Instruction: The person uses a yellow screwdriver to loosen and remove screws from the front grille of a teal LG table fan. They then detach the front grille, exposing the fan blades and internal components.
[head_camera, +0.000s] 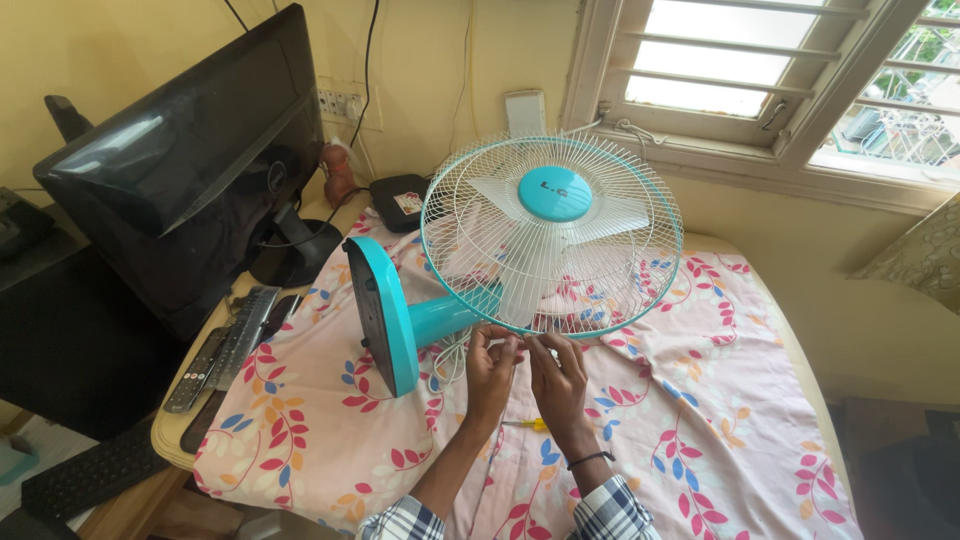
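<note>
A teal and white table fan (545, 235) lies tipped on a floral cloth (700, 400), its round base (380, 315) turned to the left and its wire guard facing me. Both hands meet at the lower rim of the guard. My left hand (490, 370) pinches the rim with its fingertips. My right hand (557, 375), with a dark band on the wrist, has its fingers closed on the rim right beside the left. A yellow-handled screwdriver (530, 424) lies on the cloth between my forearms. What small part the fingers grip is hidden.
A dark monitor (190, 160) stands at the left, with a keyboard and remote (225, 345) at the table's left edge. A black box (400, 200) and a small figurine (338, 175) sit behind the fan. A louvred window (760, 70) is at upper right.
</note>
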